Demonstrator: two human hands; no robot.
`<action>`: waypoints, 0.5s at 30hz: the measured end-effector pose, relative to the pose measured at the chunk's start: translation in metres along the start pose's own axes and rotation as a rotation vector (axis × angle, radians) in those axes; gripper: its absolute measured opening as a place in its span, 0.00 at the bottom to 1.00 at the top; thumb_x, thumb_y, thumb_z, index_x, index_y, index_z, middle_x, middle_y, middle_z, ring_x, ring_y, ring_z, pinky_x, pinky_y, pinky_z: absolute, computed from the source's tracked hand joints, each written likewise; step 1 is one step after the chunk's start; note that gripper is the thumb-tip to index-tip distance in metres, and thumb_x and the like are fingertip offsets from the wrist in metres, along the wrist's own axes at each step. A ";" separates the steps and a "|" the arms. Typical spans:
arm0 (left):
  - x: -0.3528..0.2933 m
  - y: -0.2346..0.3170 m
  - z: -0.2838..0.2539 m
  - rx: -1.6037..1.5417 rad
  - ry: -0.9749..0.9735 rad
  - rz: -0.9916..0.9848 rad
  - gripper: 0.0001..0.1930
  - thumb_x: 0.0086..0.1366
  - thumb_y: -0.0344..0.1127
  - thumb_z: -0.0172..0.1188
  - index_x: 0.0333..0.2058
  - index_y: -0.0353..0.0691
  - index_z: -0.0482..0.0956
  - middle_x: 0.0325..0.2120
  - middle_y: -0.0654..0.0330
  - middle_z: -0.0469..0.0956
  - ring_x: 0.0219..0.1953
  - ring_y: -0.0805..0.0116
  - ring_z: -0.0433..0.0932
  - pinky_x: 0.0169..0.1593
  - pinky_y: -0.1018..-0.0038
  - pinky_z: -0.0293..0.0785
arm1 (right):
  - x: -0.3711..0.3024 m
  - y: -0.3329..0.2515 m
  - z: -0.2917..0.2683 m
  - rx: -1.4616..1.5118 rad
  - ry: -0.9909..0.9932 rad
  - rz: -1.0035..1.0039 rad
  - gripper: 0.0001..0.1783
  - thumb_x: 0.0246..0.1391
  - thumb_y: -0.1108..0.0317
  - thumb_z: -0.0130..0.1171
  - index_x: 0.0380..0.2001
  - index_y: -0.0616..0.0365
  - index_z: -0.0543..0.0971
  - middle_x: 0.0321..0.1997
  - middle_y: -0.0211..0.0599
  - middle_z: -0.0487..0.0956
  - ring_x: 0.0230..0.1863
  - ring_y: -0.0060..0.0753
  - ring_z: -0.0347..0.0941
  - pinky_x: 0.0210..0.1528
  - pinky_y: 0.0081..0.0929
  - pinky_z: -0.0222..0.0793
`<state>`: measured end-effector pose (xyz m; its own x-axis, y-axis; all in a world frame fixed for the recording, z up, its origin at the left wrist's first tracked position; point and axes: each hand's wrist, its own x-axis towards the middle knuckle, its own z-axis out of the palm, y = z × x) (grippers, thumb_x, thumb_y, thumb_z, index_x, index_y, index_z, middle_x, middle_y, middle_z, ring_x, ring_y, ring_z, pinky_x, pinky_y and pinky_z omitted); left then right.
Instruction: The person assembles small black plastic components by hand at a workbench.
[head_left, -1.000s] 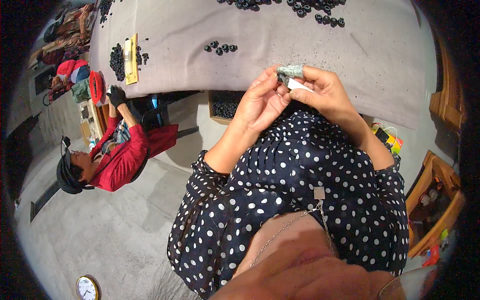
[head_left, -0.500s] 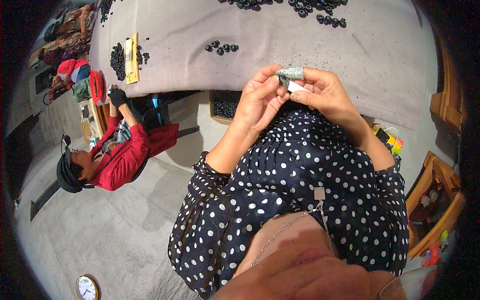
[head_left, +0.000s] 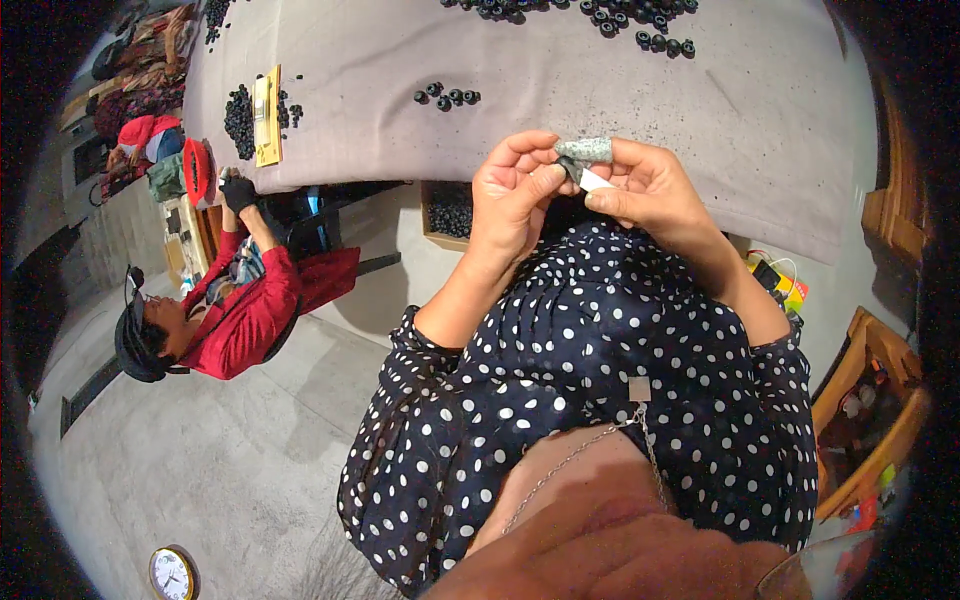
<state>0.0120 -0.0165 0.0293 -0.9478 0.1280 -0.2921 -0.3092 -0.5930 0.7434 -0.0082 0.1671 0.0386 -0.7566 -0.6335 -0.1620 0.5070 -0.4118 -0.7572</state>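
Two hands at a cloth-covered tabletop [head_left: 350,110], clock directions taken from where they meet. The left grip [head_left: 508,198] is closed, thumb against fingers, on a small dark piece [head_left: 571,171] at the dial's centre. The right grip [head_left: 655,192] is closed on a white strip [head_left: 597,182] just beside it; a speckled grey sheath [head_left: 584,150] covers its index finger. I note round black beads [head_left: 456,97] at ten o'clock, a larger pile [head_left: 608,29] at twelve, and a red-sleeved co-worker [head_left: 245,325] at eight
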 end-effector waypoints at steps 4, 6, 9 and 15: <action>0.000 -0.001 0.000 0.095 -0.045 0.045 0.18 0.56 0.20 0.58 0.46 0.33 0.69 0.32 0.58 0.75 0.31 0.68 0.76 0.37 0.75 0.76 | -0.001 0.000 -0.002 0.002 0.038 0.033 0.19 0.51 0.73 0.58 0.47 0.66 0.72 0.43 0.36 0.77 0.42 0.19 0.73 0.45 0.15 0.68; 0.001 -0.001 -0.003 0.106 -0.047 0.052 0.18 0.56 0.20 0.58 0.46 0.32 0.69 0.32 0.58 0.75 0.31 0.68 0.77 0.37 0.75 0.76 | 0.000 0.001 -0.003 -0.005 0.031 0.059 0.19 0.51 0.73 0.58 0.47 0.66 0.72 0.43 0.37 0.77 0.42 0.20 0.73 0.46 0.16 0.68; 0.003 -0.001 -0.007 0.007 -0.051 -0.048 0.19 0.56 0.22 0.58 0.47 0.33 0.68 0.31 0.58 0.75 0.30 0.68 0.76 0.37 0.74 0.76 | 0.001 0.003 -0.001 0.011 -0.004 0.000 0.20 0.51 0.73 0.58 0.48 0.66 0.71 0.43 0.37 0.77 0.43 0.20 0.73 0.45 0.16 0.67; 0.007 -0.003 -0.010 -0.202 -0.093 -0.181 0.20 0.57 0.28 0.60 0.48 0.36 0.68 0.30 0.59 0.74 0.28 0.71 0.74 0.37 0.73 0.76 | 0.002 0.006 0.002 -0.016 0.016 -0.013 0.23 0.48 0.70 0.60 0.48 0.64 0.70 0.37 0.26 0.76 0.30 0.07 0.67 0.26 0.04 0.58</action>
<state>0.0072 -0.0215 0.0190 -0.8847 0.3126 -0.3458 -0.4607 -0.6991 0.5469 -0.0058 0.1617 0.0350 -0.7696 -0.6175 -0.1626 0.4909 -0.4093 -0.7691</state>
